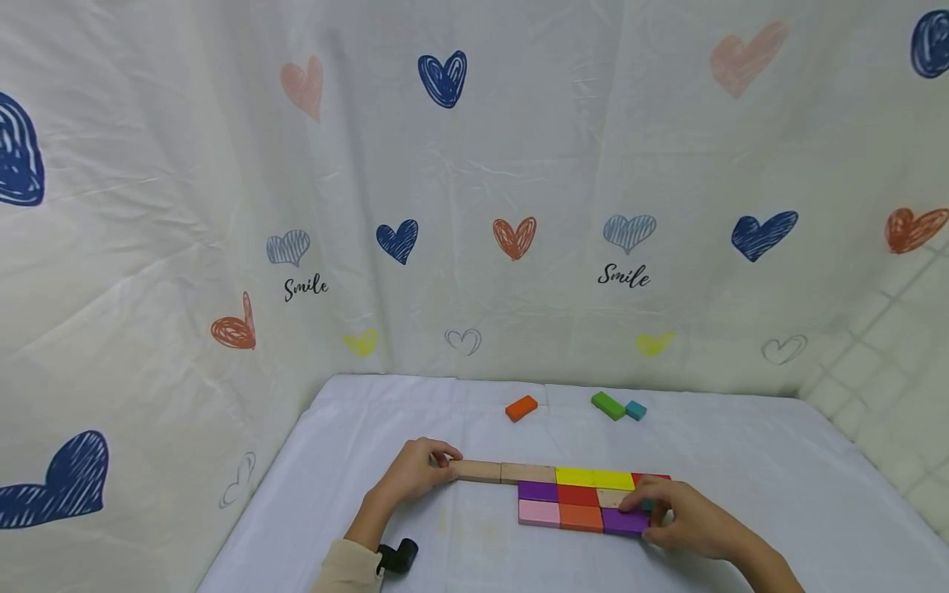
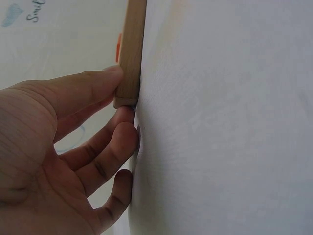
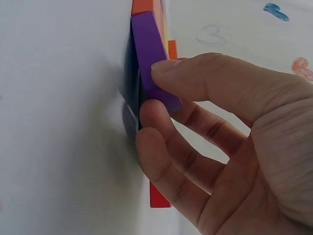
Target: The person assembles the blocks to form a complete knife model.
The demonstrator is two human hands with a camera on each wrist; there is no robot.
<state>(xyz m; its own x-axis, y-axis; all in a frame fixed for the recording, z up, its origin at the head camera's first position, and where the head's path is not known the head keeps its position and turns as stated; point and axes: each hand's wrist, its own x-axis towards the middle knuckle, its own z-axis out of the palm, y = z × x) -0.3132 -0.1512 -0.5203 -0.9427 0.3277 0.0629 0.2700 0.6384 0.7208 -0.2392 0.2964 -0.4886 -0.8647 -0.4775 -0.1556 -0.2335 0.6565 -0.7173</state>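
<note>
Several coloured and plain wooden blocks lie edge to edge in rows on the white cloth. At the left end of the top row, my left hand [image 1: 418,469] holds the end of a plain wooden block [image 1: 478,471] with thumb and fingers; the left wrist view shows the thumb against this block [image 2: 131,63]. My right hand [image 1: 693,520] pinches a purple block [image 1: 623,522] at the lower right corner. In the right wrist view the purple block [image 3: 149,54] is tilted, one end raised off the cloth. The right fingers partly cover a teal block and a red block [image 1: 652,477].
An orange block [image 1: 521,408], a green block [image 1: 608,405] and a teal block [image 1: 636,410] lie loose toward the back of the table [image 1: 415,403]. A heart-printed curtain [image 1: 549,165] hangs behind. A black strap device [image 1: 399,557] sits on the left wrist.
</note>
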